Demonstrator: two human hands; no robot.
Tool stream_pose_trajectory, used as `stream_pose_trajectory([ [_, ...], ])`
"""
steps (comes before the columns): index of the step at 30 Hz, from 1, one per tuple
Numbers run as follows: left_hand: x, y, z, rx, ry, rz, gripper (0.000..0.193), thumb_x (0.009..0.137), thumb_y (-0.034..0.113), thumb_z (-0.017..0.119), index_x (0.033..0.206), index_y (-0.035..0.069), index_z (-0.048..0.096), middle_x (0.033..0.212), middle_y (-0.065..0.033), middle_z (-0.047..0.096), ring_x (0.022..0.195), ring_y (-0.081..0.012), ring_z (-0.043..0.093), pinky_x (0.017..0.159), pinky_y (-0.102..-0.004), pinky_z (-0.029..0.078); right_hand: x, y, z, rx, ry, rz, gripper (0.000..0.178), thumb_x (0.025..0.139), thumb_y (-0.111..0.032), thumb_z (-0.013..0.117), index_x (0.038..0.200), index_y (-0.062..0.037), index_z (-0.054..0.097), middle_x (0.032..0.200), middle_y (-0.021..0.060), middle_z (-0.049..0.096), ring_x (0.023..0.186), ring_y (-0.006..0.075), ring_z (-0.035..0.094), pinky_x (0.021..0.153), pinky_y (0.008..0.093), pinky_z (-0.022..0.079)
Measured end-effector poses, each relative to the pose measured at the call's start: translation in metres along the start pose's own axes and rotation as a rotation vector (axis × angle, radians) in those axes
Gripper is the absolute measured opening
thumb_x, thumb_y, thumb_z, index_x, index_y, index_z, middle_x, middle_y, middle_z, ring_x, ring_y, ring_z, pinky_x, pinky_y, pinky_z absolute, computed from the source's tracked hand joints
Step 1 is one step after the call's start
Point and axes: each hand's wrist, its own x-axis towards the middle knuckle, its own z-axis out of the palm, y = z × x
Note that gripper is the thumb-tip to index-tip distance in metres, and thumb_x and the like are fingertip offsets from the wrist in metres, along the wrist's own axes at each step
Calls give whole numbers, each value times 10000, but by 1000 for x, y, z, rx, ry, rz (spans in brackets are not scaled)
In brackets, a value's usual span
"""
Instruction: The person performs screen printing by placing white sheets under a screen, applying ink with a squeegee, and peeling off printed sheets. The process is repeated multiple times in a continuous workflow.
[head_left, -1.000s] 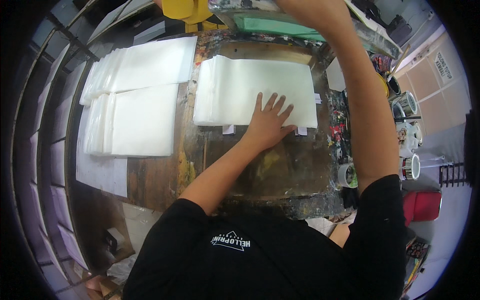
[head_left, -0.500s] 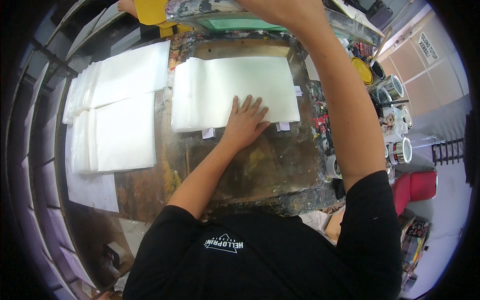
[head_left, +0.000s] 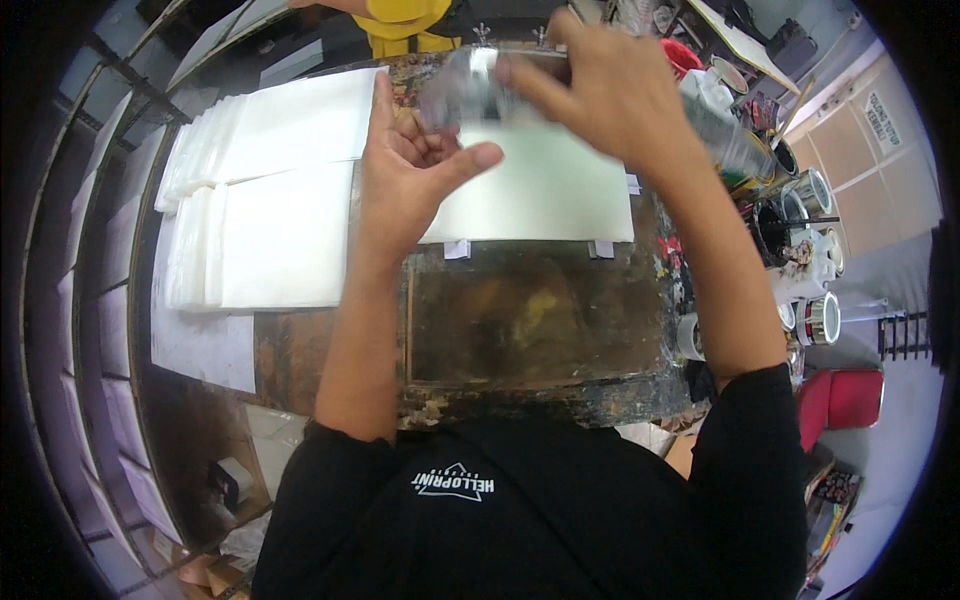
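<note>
My left hand (head_left: pixel 410 170) is raised above the left part of a stack of white sheets (head_left: pixel 550 185), thumb and index finger stretched apart. Across the stack's far side, my right hand (head_left: pixel 610 95) is smeared by motion. A blurred grey, glassy-looking thing (head_left: pixel 465 95) lies between the hands; its kind and whether either hand grips it are unclear. Small white paper tabs (head_left: pixel 457 249) sit along the stack's near edge. To its left lie two more stacks, a far white stack (head_left: pixel 280 125) and a near white stack (head_left: pixel 285 245), with fanned left edges.
The stained worktable (head_left: pixel 500 330) carries the stacks. Paint cans (head_left: pixel 818 318) and jars crowd its right side, with a red chair (head_left: pixel 850 398) beyond. A metal rack (head_left: pixel 125 390) stands left. Another person's yellow clothing (head_left: pixel 405 30) shows at the far edge.
My left hand has lifted off the stack and opened upward. My right hand has come down into view from the top edge, where a raised frame with green mesh was seen. The view has shifted slightly.
</note>
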Motion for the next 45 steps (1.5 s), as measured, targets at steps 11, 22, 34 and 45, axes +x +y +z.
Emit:
stream_pose_trajectory([
  [11, -102, -121, -31, 994, 33, 9, 1052, 615, 408, 1009, 1497, 22, 585, 1033, -110, 670, 967, -269, 674, 867, -386, 555, -174, -48, 59, 212, -560, 104, 391, 816, -116, 753, 1193, -148, 656, 1111, 63, 674, 1091, 296, 629, 962, 508, 416],
  [22, -104, -125, -36, 1038, 3, 40, 1099, 578, 456, 999, 1499, 19, 589, 881, -105, 576, 820, -264, 604, 744, -396, 516, -56, 32, 193, 31, -493, 194, 333, 878, -189, 700, 1209, -169, 675, 1083, 82, 715, 1048, 319, 691, 918, 569, 453],
  [34, -111, -129, -36, 911, 23, 139, 1025, 738, 385, 948, 1559, -18, 484, 1075, -194, 733, 942, -322, 716, 827, -411, 559, -22, 58, 207, 67, -595, 140, 363, 894, -277, 673, 1240, -165, 683, 1113, 102, 743, 1096, 348, 715, 968, 595, 484],
  [45, -93, -113, -12, 461, 206, 209, 843, 877, 317, 902, 1521, -57, 508, 1264, -208, 700, 1030, -229, 694, 846, -371, 557, -108, -37, 15, 149, -354, 108, 471, 908, -455, 741, 1034, -20, 611, 899, 149, 643, 865, 380, 664, 775, 517, 482],
])
